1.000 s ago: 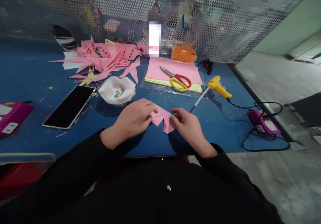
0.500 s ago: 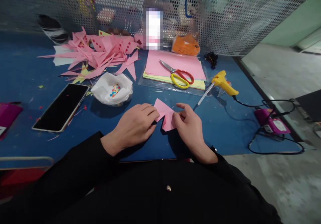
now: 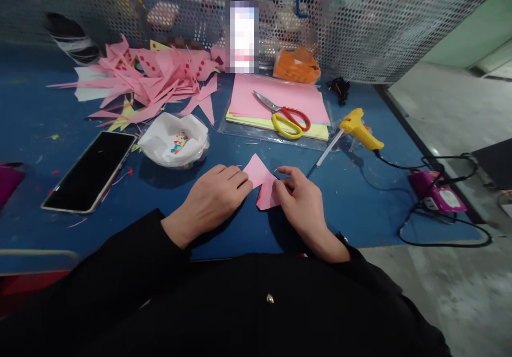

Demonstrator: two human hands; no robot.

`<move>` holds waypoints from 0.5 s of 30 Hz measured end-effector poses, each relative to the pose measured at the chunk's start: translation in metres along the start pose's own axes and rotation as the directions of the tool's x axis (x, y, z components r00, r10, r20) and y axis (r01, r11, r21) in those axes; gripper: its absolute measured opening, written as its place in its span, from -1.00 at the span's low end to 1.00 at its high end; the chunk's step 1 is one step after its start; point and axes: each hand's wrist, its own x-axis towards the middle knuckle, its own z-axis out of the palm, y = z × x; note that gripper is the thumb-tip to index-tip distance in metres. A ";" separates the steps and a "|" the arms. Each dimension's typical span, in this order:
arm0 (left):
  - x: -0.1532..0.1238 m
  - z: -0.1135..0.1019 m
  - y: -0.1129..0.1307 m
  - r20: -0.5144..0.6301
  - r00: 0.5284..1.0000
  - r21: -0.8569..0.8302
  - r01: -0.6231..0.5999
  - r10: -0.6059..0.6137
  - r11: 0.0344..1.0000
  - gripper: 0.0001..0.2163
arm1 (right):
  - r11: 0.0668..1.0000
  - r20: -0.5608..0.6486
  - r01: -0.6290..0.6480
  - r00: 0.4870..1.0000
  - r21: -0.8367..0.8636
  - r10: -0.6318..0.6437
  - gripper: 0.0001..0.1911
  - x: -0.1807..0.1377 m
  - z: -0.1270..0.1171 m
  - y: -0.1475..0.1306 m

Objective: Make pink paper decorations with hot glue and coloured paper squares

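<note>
A small folded pink paper piece lies on the blue table just in front of me. My left hand rests palm down with curled fingers pressing the paper's left edge. My right hand pinches the paper's right side between thumb and fingers. Both sleeves are black.
A phone lies at the left beside a white bowl of coloured bits. Behind are pink paper cut-outs, a paper stack with scissors, a yellow glue gun with cable, a purple power strip, and a perforated metal screen.
The pink paper has been folded narrower and turned between my hands, now pointing up. The view has tilted, so objects sit slightly higher and farther left.
</note>
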 end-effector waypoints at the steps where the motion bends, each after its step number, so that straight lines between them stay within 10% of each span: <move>1: 0.000 0.001 0.000 0.003 1.000 -0.003 -0.001 0.001 1.000 -0.82 | 1.000 0.004 0.005 1.000 -0.016 -0.005 -0.66 -0.001 0.000 0.000; 9: -0.002 0.004 -0.001 0.003 0.999 -0.094 0.050 -0.050 0.994 -0.84 | 0.831 -0.031 0.324 0.926 -0.451 -0.377 -0.77 -0.001 -0.016 0.000; 15: -0.003 0.003 -0.001 -0.014 0.996 -0.122 0.082 -0.084 0.989 -0.86 | 0.782 0.271 0.593 0.798 -0.191 -0.539 -0.82 0.029 -0.021 -0.009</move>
